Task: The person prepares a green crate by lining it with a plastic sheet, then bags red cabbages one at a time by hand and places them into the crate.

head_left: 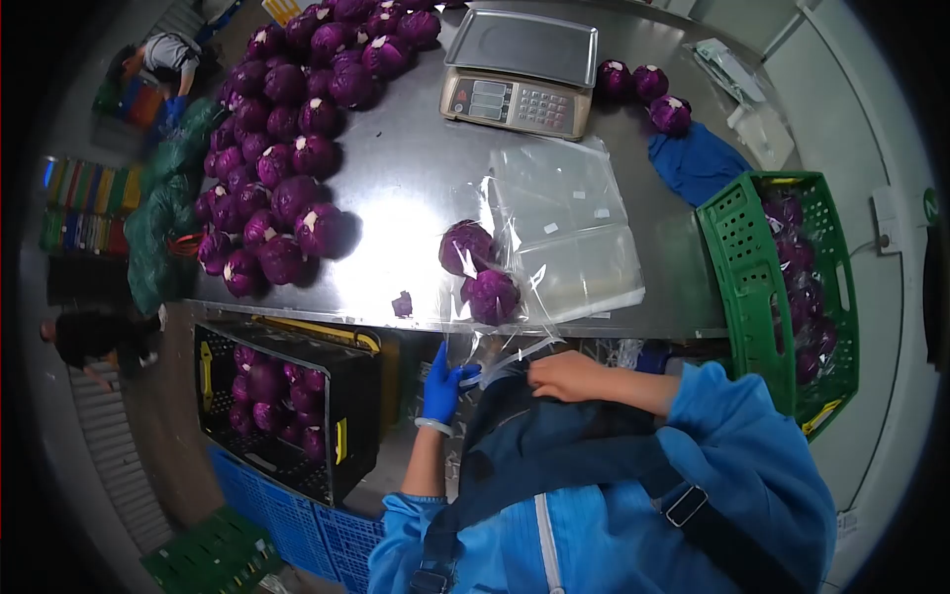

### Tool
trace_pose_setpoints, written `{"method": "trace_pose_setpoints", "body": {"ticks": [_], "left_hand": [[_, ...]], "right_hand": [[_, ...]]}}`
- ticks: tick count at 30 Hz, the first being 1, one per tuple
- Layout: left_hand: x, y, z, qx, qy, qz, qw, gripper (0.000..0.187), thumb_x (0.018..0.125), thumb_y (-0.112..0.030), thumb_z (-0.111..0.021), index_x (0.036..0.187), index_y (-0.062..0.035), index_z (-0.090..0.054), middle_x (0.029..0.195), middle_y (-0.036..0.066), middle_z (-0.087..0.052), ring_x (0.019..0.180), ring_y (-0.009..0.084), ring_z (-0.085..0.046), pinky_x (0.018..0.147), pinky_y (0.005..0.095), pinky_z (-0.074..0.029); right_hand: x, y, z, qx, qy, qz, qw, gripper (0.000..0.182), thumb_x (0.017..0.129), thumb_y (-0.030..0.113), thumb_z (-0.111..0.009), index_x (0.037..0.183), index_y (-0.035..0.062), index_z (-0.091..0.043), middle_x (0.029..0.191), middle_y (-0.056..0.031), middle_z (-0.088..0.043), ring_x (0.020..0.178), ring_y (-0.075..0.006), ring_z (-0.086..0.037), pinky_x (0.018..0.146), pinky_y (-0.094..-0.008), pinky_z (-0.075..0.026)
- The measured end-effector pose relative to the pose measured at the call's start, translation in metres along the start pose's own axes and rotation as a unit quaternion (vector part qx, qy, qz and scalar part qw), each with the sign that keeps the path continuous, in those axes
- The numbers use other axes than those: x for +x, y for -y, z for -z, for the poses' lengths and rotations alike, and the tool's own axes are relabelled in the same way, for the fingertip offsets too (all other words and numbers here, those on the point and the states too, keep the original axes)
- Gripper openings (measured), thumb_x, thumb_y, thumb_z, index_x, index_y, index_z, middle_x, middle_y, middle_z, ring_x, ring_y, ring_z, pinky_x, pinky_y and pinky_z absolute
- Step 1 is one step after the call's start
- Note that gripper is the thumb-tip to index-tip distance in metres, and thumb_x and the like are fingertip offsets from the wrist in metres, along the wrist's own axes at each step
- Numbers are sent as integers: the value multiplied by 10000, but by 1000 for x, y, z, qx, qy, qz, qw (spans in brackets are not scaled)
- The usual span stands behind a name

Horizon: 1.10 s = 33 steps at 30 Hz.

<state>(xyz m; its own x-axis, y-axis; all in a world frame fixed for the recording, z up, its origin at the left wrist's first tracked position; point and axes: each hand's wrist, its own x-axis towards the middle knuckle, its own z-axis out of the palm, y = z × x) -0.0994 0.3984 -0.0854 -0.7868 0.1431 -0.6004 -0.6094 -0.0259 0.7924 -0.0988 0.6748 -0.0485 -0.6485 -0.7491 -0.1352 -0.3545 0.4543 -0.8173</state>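
Two purple cabbages lie inside a clear plastic bag near the table's front edge. The bag's mouth hangs over that edge towards my body. My left hand, in a blue glove, grips the left side of the mouth, one finger pointing up along the film. Bare and closed, my right hand is at the right end of the mouth, gripping the film. Just right of the bagged cabbages lies a stack of flat clear bags. A small purple leaf scrap is on the table to the left.
Loose purple cabbages cover the table's left side. A scale stands at the back, with a blue cloth farther right. A green crate is at right, a black crate below left. Two people are at far left.
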Motion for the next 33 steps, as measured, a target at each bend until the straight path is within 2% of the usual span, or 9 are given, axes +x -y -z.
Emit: {"method": "trace_pose_setpoints", "body": {"ticks": [2, 7, 13, 17, 19, 23, 25, 28, 33], "left_hand": [[0, -2, -1, -15, 27, 2, 1000, 625, 949, 11, -403, 1509, -48, -132, 1121, 246, -634, 993, 292, -662, 849, 351, -536], [-1, -4, 0, -88, 23, 39, 995, 613, 942, 20, -421, 1503, -52, -187, 1185, 221, -602, 1033, 268, -640, 869, 337, -520], [7, 18, 9, -150, -17, 37, 988, 622, 910, -8, -531, 1475, -25, -270, 1178, 139, -617, 1001, 230, -645, 834, 320, -520], [2, 13, 13, 42, -31, -56, 997, 646, 936, -36, -514, 1506, -89, -215, 1145, 128, -652, 979, 213, -663, 811, 332, -522], [-16, -18, 5, 293, -16, -52, 955, 650, 958, -50, -478, 1524, -145, -174, 1147, 148, -652, 978, 199, -663, 820, 338, -525], [-26, -15, 36, 278, 2, -227, 933, 578, 969, -147, -498, 1500, -122, -270, 1147, 146, -665, 1008, 214, -657, 852, 342, -503], [-20, -8, 53, 224, -94, -277, 930, 583, 922, -178, -554, 1445, -15, -355, 1280, 174, -583, 1145, 296, -581, 971, 394, -436], [-2, -24, 53, 573, -90, -413, 702, 557, 878, -189, -589, 1404, -85, -438, 1393, 164, -477, 1269, 338, -463, 1063, 472, -330], [29, -33, 27, 681, 116, -474, 546, 449, 882, -228, -594, 1319, -138, -541, 1395, 50, -496, 1284, 263, -459, 1045, 432, -363]], "right_hand": [[-21, -5, 0, -50, -56, -66, 995, 189, 829, 266, -656, 894, 95, -605, 863, -95, -609, 862, -302, -614, 724, -415, -490], [63, 34, -11, -84, -190, 68, 976, 162, 798, 233, -667, 844, 86, -618, 862, -77, -603, 874, -273, -599, 719, -393, -497], [102, 19, -33, -161, 22, 76, 984, 184, 803, 223, -659, 836, 53, -598, 877, -120, -586, 870, -307, -599, 728, -427, -494], [16, 6, -16, -77, 3, 22, 997, 221, 861, 265, -600, 848, 44, -606, 854, -149, -594, 850, -344, -606, 745, -444, -492], [-73, -48, -25, -204, 115, -123, 965, 162, 868, 218, -575, 931, 90, -650, 930, -144, -634, 927, -318, -631, 724, -450, -524], [-173, -70, -18, -187, 476, -215, 832, 176, 867, 197, -531, 954, 119, -662, 971, -138, -654, 907, -313, -651, 648, -456, -538], [-140, -61, 4, -291, 225, -207, 907, 189, 831, 164, -532, 976, 96, -633, 1085, -128, -631, 1032, -291, -607, 700, -427, -540], [-47, -30, 57, -371, -151, -1, 916, 383, 771, 105, -561, 1154, 92, -571, 1297, -119, -528, 1207, -316, -497, 992, -426, -437], [25, -81, 54, -435, -65, 232, 868, 494, 801, 180, -584, 1288, 108, -546, 1424, -63, -449, 1295, -279, -431, 1041, -416, -405]]}}
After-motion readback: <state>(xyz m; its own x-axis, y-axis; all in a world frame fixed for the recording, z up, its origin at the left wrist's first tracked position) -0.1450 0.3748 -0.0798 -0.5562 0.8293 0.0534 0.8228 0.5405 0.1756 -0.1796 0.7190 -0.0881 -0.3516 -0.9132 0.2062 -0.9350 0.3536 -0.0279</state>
